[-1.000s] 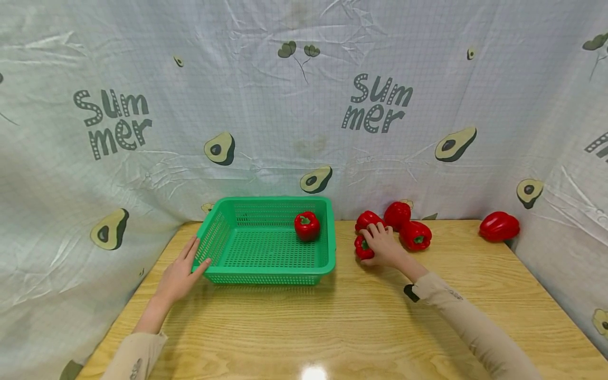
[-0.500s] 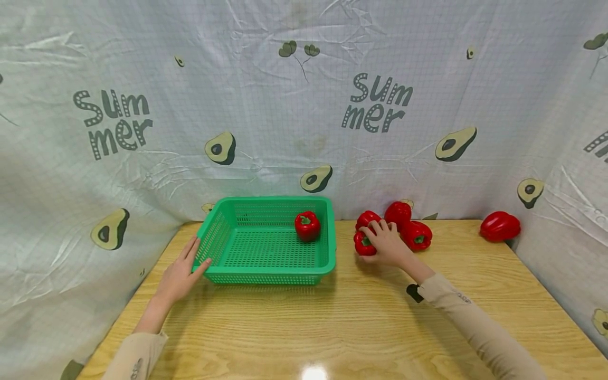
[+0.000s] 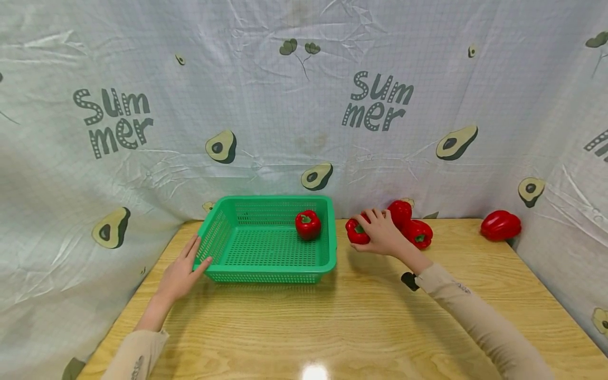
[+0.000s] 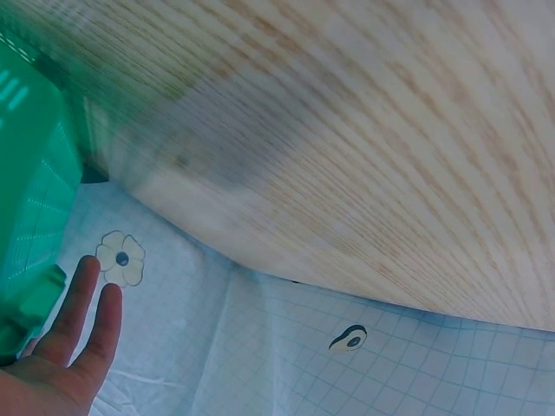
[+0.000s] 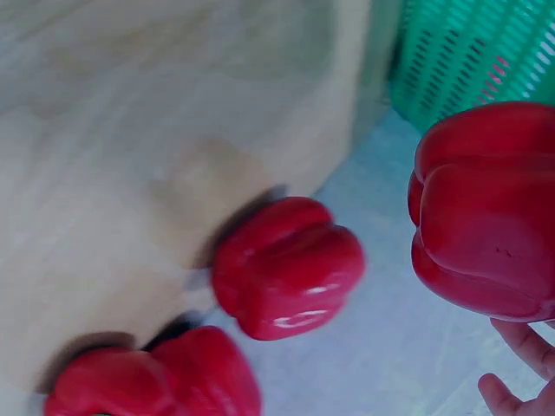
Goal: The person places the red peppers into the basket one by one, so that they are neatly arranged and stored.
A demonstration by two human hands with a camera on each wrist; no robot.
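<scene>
**Held red pepper (image 3: 357,231) positioned to the right of the green basket (image 3: 271,269)**

The right hand (image 3: 382,235) is partly closed, with thumb and fingers curled around the held red pepper. Its location is just beside the basket's right wall, outside the basket; it appears raised off the table (image 3: 266,332). The pepper's stem end faces the basket.

The left hand (image 3: 178,274) is extended, fingers straight and thumb spread, and touches the basket at its front left corner. It grips nothing.

Inside the basket, one pepper (image 3: 307,226) stands stem up, near the right wall toward the rear.

On the table, right of the basket, a rear pepper (image 3: 400,212) and a front pepper (image 3: 419,234) sit close together. The right wrist view shows a third pepper (image 5: 288,269), nearer the basket than this pair. A far pepper (image 3: 501,225) lies on its side, well apart from the basket, toward the table's right edge.
</scene>
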